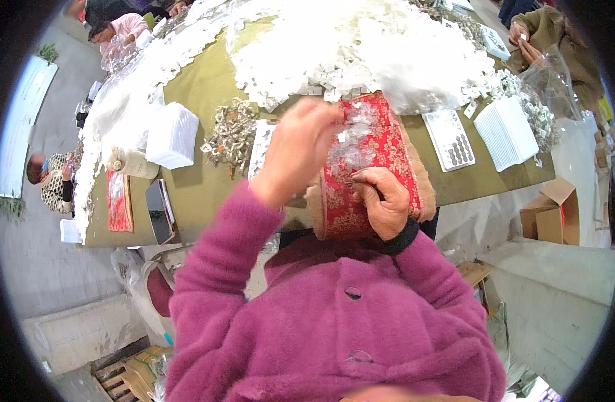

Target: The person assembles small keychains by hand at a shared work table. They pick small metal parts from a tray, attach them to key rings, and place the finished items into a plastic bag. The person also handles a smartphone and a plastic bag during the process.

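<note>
A red brocade pad [401, 151] with gold flowers and a tan edge lies in front of me at the table's near edge. A heap of small clear plastic bags [354, 144] covers its upper middle. My left hand [297, 144] is raised over the pad's left side, fingers bent toward the bags; motion blurs the fingertips. My right hand [386, 204] rests on the lower right of the pad, thumb and forefinger pinched together just below the bags. Whatever is in that pinch is too small to name. Partly behind my left hand is a white card [260, 144] with small pieces.
A pile of small metal pieces [232, 134] lies left of my hand, near a stack of white cards [172, 137]. White tags [321, 60] spread across the table. Rightward are a card of round dark pieces [451, 141] and another white stack [507, 134]. Other people work around the table.
</note>
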{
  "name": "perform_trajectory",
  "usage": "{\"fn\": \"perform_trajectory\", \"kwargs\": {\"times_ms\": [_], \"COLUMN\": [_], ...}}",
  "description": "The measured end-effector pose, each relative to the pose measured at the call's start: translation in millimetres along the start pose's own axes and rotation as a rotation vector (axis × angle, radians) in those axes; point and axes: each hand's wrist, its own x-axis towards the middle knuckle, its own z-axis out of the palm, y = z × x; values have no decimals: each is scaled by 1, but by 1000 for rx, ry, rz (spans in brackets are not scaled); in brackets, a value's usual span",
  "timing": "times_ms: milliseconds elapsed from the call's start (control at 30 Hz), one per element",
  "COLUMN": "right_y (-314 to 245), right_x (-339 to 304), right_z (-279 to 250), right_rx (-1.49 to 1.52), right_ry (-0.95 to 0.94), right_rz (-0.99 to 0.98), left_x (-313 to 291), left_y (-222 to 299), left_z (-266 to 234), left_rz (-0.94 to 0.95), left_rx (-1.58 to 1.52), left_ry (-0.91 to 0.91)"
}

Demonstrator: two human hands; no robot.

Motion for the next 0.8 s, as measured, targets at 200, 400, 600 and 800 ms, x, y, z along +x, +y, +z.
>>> {"fn": "perform_trajectory", "kwargs": {"times_ms": [200,400,600,800], "right_y": [13,15,14,-16], "right_x": [-2,2,1,-7], "right_z": [0,-2,-1,6], "right_rx": [-31,-60,-18,156], "right_ry": [-32,-48,-66,-26], "right_rz": [-78,-145,-118,-26], "left_x": [87,78,20,-87], "left_y": [-65,-57,-18,38], "left_z": [62,51,-7,-29], "left_rz": [-146,-142,-613,-804], "left_rx": [385,262,-442,-1046], "left_ry": [-317,-179,-229,16]}}
